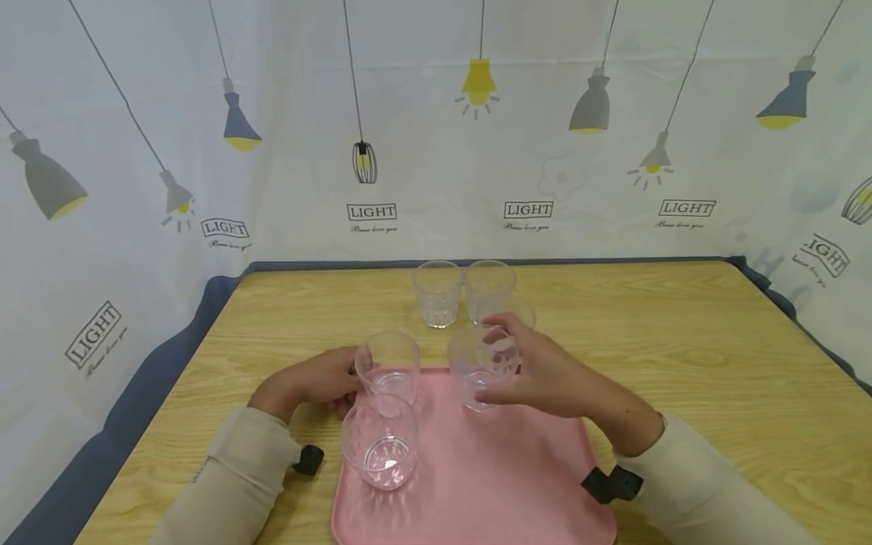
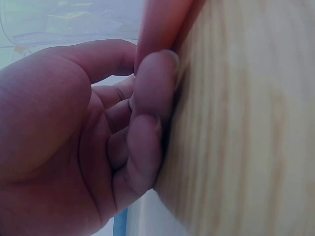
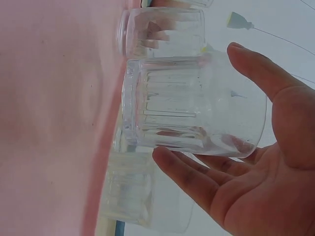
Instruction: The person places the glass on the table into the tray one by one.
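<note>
A pink tray [image 1: 504, 484] lies on a wooden table [image 1: 715, 363]; the left hand [image 1: 327, 378] is at its far left corner, beside one of two clear cups [image 1: 384, 462]; the right hand [image 1: 545, 371] holds a third cup [image 1: 473, 378] near the tray's far edge. Beyond stand three more cups [image 1: 437, 303], one partly hidden; lamp-printed cloth [image 1: 429, 166] hangs behind.

Losing the pink tray [image 1: 504, 484] past the head view's lower edge; hiding a far cup [image 1: 526, 314] partly behind the right hand [image 1: 545, 371]; blurring and cropping a clear cup [image 2: 74, 22] atop the left wrist view.
</note>
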A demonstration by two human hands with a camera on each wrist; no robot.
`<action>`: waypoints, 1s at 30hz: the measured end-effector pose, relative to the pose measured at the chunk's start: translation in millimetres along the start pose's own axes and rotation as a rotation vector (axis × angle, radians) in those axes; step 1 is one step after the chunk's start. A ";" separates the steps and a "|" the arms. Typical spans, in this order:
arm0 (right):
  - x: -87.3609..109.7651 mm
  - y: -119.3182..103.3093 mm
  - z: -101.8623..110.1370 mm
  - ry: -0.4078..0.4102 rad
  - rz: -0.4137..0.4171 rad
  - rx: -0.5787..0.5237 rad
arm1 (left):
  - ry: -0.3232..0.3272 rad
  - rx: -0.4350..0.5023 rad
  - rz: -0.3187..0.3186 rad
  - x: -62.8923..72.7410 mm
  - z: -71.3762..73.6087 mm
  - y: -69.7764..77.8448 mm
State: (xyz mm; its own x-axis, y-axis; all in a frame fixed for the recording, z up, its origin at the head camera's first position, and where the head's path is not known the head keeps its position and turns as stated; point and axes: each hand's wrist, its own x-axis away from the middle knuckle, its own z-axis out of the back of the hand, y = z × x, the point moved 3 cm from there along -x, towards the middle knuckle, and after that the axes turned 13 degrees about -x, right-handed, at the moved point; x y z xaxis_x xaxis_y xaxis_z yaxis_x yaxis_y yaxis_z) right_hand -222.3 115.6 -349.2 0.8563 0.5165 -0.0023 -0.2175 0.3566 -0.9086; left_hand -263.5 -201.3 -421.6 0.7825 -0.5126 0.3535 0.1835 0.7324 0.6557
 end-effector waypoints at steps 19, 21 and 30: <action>-17.8 8.4 -20.4 -0.039 0.006 0.006 | 0.017 -0.019 0.021 -3.2 0.3 -3.9; -18.8 9.7 -21.7 -0.039 0.014 0.012 | 0.016 -0.020 0.020 -3.4 0.1 -4.1; -23.1 10.4 -25.3 -0.026 -0.009 0.041 | 0.016 -0.033 0.012 -2.6 0.4 -3.1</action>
State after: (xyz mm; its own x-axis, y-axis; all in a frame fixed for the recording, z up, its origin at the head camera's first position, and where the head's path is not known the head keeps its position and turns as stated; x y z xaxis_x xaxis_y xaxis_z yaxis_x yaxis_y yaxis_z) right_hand -232.6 87.7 -369.1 0.8461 0.5328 0.0173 -0.2290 0.3926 -0.8907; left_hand -266.4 -202.4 -424.3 0.7944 -0.4964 0.3501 0.1933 0.7530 0.6290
